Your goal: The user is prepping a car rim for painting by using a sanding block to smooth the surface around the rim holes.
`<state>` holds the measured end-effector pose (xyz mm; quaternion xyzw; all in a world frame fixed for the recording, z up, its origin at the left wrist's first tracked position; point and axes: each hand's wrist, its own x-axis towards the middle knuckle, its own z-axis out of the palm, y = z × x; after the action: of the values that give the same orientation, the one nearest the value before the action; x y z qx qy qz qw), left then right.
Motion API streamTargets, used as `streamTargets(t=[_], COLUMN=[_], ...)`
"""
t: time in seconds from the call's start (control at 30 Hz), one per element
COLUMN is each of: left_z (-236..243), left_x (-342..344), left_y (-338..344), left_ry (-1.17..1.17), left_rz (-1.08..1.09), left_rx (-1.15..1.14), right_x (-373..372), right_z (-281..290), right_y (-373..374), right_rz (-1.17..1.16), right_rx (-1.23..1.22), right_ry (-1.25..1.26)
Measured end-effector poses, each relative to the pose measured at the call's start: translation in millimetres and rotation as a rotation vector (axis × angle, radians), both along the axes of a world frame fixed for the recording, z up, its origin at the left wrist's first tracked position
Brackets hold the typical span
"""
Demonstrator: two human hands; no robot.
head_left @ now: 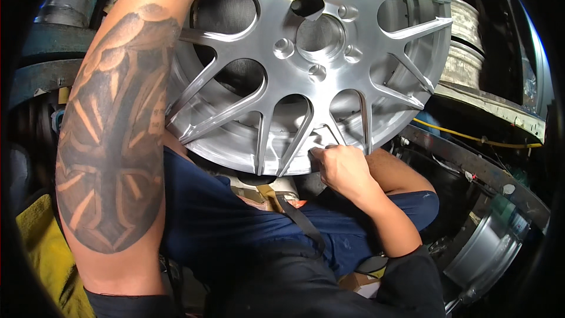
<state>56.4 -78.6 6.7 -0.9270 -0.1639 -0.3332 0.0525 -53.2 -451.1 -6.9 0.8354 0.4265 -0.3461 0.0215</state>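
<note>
Silver multi-spoke alloy wheel [306, 53], brushed and shiny, rests on the person's lap against the dark blue trousers [235, 218], its face turned up toward the camera and tilted a little away. The hub with its centre bore and ring of bolt holes sits in the upper middle of the view, and the thin paired spokes fan outward to the rim on every side.

Right hand [344, 168] sits at the lower rim of the wheel, just where two spokes meet the lip. The fingers are curled in tight, pinching a small pale piece [321, 141] against the metal; what that piece is cannot be told. The right forearm comes up from the lower right, wrist bent toward the wheel.

Left forearm [115, 141], heavily tattooed, runs up the left side of the view and crosses over the wheel's left edge. The left hand itself passes out of the top of the picture, so whether its grip is open or closed cannot be told.

Yellow cloth [38, 241] lies at the lower left. To the right, well apart from the hands, a yellow cable [471, 137] runs along a dark metal frame, and part of another silver rim [488, 247] shows at the lower right.
</note>
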Motion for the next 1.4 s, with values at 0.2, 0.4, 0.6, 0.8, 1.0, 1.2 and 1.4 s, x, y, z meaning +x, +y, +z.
streamTargets(t=[0.2, 0.4, 0.6, 0.8, 1.0, 1.2, 1.4], left_z=[-2.1, -8.1, -6.1, -13.1, -12.3, -9.4, -10.6], left_x=[2.6, 5.7, 5.4, 4.2, 6.5, 1.8, 8.3], left_y=[-2.4, 6.0, 4.0, 14.1, 13.8, 9.0, 7.5], left_ry=[-0.038, -0.088, -0.029, -0.067, -0.014, -0.014, -0.058], left_rz=[0.058, -0.002, 0.049, -0.012, 0.017, 0.016, 0.046], left_rx=[0.124, 0.107, 0.117, 0.163, 0.153, 0.12, 0.112], right_x=[0.3, -3.2, -6.2, -8.6, -0.8, -1.1, -3.7], right_z=[-4.8, -5.5, 15.6, 13.2, 11.7, 9.1, 10.0], right_y=[-1.0, 2.1, 2.7, 4.2, -1.2, 4.1, 11.0], right_rz=[-0.032, -0.04, -0.144, -0.091, -0.088, -0.069, -0.038], right_rx=[0.021, -0.018, 0.106, 0.029, 0.099, 0.066, 0.026], right_ry=[-0.029, -0.062, -0.09, -0.086, 0.0, -0.002, -0.041])
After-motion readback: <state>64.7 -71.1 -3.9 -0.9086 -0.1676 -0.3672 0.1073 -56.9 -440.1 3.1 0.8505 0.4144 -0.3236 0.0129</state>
